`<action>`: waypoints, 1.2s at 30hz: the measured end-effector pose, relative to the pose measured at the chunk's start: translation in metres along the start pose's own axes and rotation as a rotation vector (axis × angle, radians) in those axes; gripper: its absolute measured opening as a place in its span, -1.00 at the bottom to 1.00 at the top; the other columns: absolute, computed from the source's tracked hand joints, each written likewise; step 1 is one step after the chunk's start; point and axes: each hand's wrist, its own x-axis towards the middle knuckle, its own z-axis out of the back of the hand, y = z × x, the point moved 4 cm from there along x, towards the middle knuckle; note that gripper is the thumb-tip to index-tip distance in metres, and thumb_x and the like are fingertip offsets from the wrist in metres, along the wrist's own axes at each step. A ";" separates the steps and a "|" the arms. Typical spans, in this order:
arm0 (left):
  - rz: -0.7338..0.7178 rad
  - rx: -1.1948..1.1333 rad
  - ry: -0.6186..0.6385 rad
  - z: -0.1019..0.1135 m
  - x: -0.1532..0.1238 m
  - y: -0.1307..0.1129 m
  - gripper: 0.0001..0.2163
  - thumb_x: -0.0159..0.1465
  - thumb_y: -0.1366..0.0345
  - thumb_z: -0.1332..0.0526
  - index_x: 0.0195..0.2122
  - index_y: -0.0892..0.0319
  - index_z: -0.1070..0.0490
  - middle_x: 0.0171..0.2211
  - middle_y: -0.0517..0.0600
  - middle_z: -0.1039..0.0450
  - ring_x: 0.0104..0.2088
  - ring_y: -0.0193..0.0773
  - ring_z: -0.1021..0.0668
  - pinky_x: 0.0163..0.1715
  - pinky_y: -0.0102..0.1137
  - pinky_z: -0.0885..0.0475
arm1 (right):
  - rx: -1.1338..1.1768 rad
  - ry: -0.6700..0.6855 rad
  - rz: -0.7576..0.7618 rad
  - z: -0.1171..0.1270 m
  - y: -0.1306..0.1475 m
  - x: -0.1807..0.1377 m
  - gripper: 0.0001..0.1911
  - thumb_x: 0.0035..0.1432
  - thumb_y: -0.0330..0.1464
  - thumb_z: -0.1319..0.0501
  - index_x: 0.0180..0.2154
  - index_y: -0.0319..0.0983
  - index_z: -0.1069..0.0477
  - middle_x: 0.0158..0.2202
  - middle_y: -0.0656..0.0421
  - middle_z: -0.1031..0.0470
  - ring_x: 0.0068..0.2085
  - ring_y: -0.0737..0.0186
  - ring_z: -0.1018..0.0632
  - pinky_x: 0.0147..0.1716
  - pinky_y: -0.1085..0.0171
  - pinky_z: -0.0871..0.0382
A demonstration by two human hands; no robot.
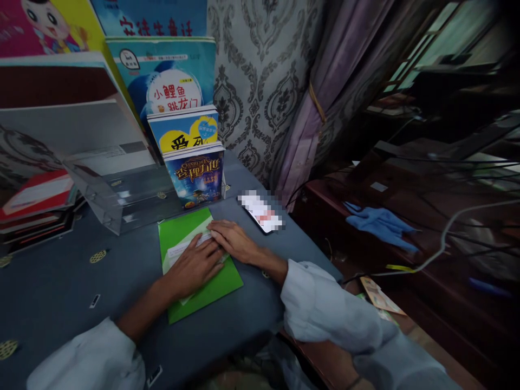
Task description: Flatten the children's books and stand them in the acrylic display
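A bright green thin book or folder point(225, 280) lies on the table, with a pale sheet of paper point(174, 253) set at a slant on top of it. Some print shows on the sheet's white part. My left hand point(197, 266) rests flat on the paper, fingers stretched out toward the upper right. From the right, my right hand point(235, 241) reaches in with its fingers extended onto the paper's upper end, touching my left fingertips. Part of the sheet is hidden under both hands.
Several upright children's books point(195, 176) stand in a clear acrylic rack point(101, 203) behind the green cover. A phone point(262, 212) with a blurred screen lies to the right. Stacked books point(38, 197) sit far left. A blue cloth point(379, 223) and cables lie beyond the table point(122, 281).
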 end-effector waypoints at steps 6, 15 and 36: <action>0.049 -0.072 0.012 0.001 -0.008 -0.010 -0.64 0.48 0.21 -0.05 0.26 0.12 -0.26 0.22 0.11 -0.40 0.27 -0.10 -0.40 0.37 0.07 -0.08 | -0.024 0.020 0.034 0.000 0.000 0.000 -0.67 0.47 -0.34 0.00 0.02 -0.29 -0.50 0.03 -0.03 -0.59 0.13 0.09 -0.54 0.17 0.06 -0.38; 0.051 -0.056 0.021 -0.003 -0.013 -0.015 -0.52 0.46 0.09 -0.08 0.33 0.17 -0.17 0.30 0.18 -0.30 0.36 -0.04 -0.29 0.40 0.07 0.01 | -0.097 0.100 0.060 0.001 0.002 -0.004 -0.63 0.46 -0.34 -0.02 0.07 -0.37 -0.49 0.17 -0.15 -0.49 0.25 0.02 -0.45 0.21 0.01 -0.36; -0.008 0.016 -0.068 -0.003 -0.014 -0.024 -0.77 0.45 0.25 -0.08 0.06 0.18 -0.38 0.03 0.13 -0.50 0.14 -0.06 -0.50 0.28 -0.01 -0.23 | -0.051 0.001 0.048 0.002 0.020 -0.030 -0.70 0.46 -0.38 0.02 -0.04 -0.26 -0.47 -0.02 -0.01 -0.60 0.08 0.06 -0.53 0.10 0.04 -0.38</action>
